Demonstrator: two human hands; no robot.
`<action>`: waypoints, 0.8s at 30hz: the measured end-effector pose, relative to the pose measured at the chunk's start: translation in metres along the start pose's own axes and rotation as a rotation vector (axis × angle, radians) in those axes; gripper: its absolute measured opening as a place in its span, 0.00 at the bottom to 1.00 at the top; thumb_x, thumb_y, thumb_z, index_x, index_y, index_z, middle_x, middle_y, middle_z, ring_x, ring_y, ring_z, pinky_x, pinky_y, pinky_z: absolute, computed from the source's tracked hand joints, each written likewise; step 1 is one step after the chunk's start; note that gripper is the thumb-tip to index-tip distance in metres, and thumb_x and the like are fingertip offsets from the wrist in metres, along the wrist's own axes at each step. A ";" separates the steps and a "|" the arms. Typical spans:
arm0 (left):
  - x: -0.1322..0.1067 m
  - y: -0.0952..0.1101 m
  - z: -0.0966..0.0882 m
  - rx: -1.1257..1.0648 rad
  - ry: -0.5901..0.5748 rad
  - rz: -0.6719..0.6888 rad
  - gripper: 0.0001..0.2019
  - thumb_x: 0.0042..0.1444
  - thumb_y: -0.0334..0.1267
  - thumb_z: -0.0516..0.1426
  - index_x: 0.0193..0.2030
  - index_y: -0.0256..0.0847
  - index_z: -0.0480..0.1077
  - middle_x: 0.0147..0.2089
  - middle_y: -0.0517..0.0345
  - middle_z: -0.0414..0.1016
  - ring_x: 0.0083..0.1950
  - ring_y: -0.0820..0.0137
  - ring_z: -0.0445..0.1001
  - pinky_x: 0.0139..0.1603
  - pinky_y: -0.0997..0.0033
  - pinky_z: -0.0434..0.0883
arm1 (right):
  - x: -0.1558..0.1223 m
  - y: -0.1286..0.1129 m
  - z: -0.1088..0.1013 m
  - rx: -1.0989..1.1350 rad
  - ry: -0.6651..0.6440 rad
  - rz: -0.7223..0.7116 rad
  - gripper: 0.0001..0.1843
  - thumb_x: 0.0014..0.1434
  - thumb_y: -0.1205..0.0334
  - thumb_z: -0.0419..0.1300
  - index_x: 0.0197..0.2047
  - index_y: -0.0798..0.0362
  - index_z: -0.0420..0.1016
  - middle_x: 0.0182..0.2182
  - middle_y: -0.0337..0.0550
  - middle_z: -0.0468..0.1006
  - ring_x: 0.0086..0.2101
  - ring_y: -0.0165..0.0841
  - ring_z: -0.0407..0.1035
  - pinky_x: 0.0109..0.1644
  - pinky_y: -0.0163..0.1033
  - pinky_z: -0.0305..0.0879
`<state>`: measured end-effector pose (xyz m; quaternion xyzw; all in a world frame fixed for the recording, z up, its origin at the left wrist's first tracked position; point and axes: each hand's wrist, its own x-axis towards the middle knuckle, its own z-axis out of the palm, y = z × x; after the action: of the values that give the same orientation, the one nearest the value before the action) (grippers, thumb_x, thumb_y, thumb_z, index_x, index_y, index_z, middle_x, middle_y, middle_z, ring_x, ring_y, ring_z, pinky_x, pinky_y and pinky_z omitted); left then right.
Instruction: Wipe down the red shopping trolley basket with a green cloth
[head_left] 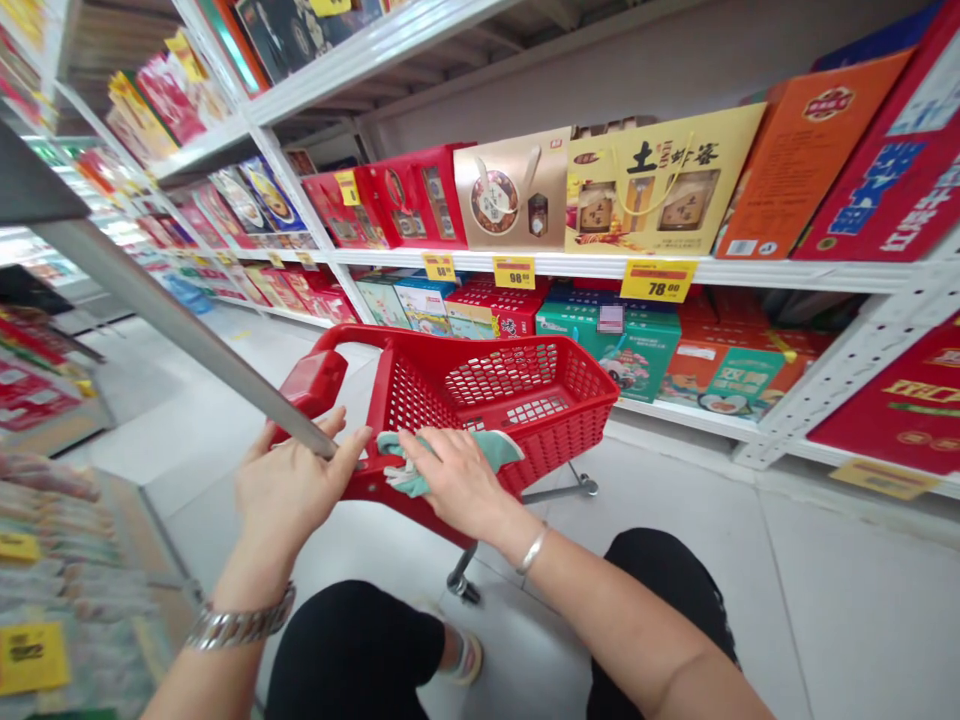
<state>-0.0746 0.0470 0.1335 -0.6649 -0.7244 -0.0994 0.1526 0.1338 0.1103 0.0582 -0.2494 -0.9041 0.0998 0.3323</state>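
Note:
A small red shopping cart with a perforated basket stands in front of me. My left hand is closed round the lower visible part of a grey metal pole, beside the cart's red handle end. The pole slants up to a dark block at the upper left edge; its lower end is hidden at my hand. My right hand presses a pale green and white cloth onto the cart's near rim, fingers bent over it. The basket's visible inside shows only its red mesh.
White shelving with gift boxes and yellow price tags runs along the right and back. More boxes fill the bottom shelf. A blurred display of packaged goods stands close on the left. My knees are below the cart.

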 end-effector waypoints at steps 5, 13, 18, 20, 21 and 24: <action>0.001 0.014 -0.001 0.092 0.046 -0.139 0.29 0.65 0.56 0.41 0.57 0.46 0.76 0.52 0.49 0.84 0.54 0.55 0.81 0.69 0.49 0.62 | -0.012 0.041 -0.016 -0.084 -0.104 0.132 0.29 0.64 0.69 0.61 0.67 0.52 0.64 0.50 0.50 0.77 0.49 0.40 0.71 0.53 0.46 0.66; 0.007 -0.001 0.007 0.098 0.054 -0.123 0.25 0.65 0.55 0.44 0.53 0.50 0.77 0.52 0.53 0.84 0.53 0.53 0.81 0.64 0.48 0.67 | -0.062 0.136 -0.067 -0.178 -0.127 0.342 0.19 0.62 0.70 0.61 0.56 0.49 0.75 0.48 0.48 0.80 0.50 0.40 0.72 0.52 0.43 0.64; 0.023 -0.018 0.007 0.088 -0.029 -0.118 0.27 0.65 0.56 0.44 0.57 0.46 0.76 0.53 0.54 0.83 0.55 0.55 0.80 0.66 0.49 0.66 | -0.099 0.187 -0.093 -0.158 -0.023 0.481 0.14 0.64 0.66 0.60 0.53 0.51 0.78 0.48 0.49 0.81 0.48 0.40 0.72 0.53 0.43 0.64; 0.035 -0.024 0.008 0.063 -0.020 -0.132 0.27 0.65 0.54 0.45 0.58 0.44 0.75 0.57 0.54 0.81 0.61 0.54 0.76 0.72 0.45 0.58 | -0.106 0.197 -0.097 -0.144 -0.029 0.495 0.11 0.65 0.64 0.60 0.50 0.51 0.78 0.46 0.48 0.82 0.48 0.40 0.73 0.53 0.42 0.64; 0.041 -0.026 0.009 0.059 0.011 -0.153 0.26 0.64 0.53 0.47 0.59 0.44 0.75 0.60 0.53 0.80 0.65 0.52 0.72 0.75 0.40 0.51 | -0.107 0.198 -0.097 -0.149 -0.041 0.501 0.10 0.65 0.62 0.61 0.49 0.51 0.78 0.45 0.47 0.82 0.47 0.40 0.73 0.52 0.42 0.64; 0.052 -0.024 0.020 0.016 0.166 -0.319 0.28 0.64 0.52 0.49 0.65 0.40 0.68 0.69 0.45 0.70 0.74 0.46 0.59 0.74 0.29 0.36 | -0.102 0.189 -0.092 -0.185 -0.115 0.521 0.09 0.64 0.61 0.62 0.47 0.52 0.78 0.42 0.47 0.82 0.45 0.40 0.73 0.51 0.41 0.63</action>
<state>-0.1038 0.1002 0.1349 -0.5300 -0.8062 -0.1713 0.1993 0.3334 0.2203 0.0066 -0.4965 -0.8322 0.1131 0.2195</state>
